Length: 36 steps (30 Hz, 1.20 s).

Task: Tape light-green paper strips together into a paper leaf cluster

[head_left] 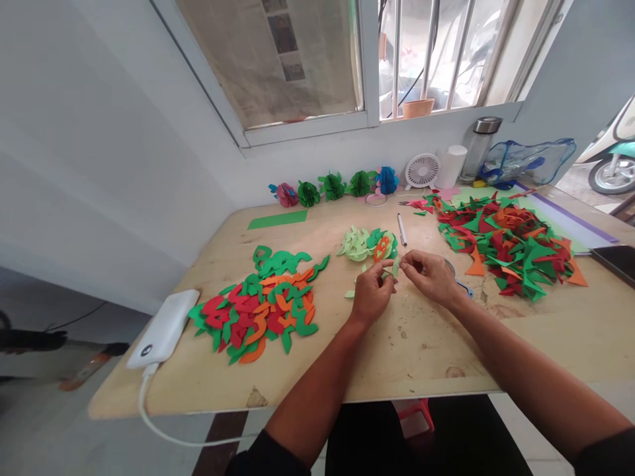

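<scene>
Both hands meet over the middle of the wooden table (347,357). My left hand (372,294) is closed on a small light green paper piece (395,267). My right hand (429,274) pinches the same piece at its right side. Just beyond them lies a small pile of light green paper cut-outs (356,243), with an orange and green decorated shape (381,248) at its right. A light green scrap (350,294) rests left of my left hand. Scissors with a blue-grey handle (465,289) are partly hidden behind my right hand.
Green, red and orange cut-outs (270,304) are heaped at left, pointed scraps (516,238) at right. A pen (401,229), green strip (278,219), white power bank (163,328), small fan (423,172) and glass bottle (480,149) surround the work. Folded paper figures (333,186) line the wall.
</scene>
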Each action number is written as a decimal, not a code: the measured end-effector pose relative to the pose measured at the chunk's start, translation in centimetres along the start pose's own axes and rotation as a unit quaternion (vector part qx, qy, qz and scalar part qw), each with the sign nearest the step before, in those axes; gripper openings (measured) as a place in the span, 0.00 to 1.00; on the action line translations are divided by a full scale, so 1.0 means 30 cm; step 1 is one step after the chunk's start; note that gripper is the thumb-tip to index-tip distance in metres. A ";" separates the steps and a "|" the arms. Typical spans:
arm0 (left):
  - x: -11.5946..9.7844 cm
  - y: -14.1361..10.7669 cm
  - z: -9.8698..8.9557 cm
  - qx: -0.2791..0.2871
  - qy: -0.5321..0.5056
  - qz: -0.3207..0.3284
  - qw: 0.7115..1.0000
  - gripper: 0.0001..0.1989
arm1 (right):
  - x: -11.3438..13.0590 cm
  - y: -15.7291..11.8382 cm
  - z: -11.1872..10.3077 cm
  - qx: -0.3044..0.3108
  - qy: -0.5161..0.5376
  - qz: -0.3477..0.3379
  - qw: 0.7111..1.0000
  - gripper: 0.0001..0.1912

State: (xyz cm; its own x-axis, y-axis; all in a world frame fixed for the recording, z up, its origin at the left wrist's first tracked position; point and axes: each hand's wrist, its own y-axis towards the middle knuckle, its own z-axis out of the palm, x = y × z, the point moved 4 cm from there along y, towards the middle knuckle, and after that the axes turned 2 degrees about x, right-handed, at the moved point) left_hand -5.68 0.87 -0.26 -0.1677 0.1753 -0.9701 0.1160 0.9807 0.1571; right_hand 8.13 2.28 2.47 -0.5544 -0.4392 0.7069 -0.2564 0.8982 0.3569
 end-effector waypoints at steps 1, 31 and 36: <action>0.001 0.000 -0.001 0.003 0.009 0.004 1.000 0.17 | 0.000 0.000 -0.002 -0.001 -0.007 -0.004 1.000 0.07; 0.027 0.011 -0.008 0.052 0.083 0.028 0.995 0.15 | 0.010 -0.006 -0.011 0.026 -0.146 -0.101 0.984 0.04; 0.018 0.010 -0.007 0.055 0.077 0.036 0.995 0.11 | 0.021 -0.007 -0.013 0.026 -0.157 -0.107 0.981 0.04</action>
State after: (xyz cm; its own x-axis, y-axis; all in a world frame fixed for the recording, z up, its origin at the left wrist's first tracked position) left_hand -5.94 1.29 -0.69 -0.3029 0.2637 -0.9158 0.2386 0.9513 0.1950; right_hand 8.14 1.82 3.08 -0.6987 -0.5978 0.3930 -0.4284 0.7895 0.4395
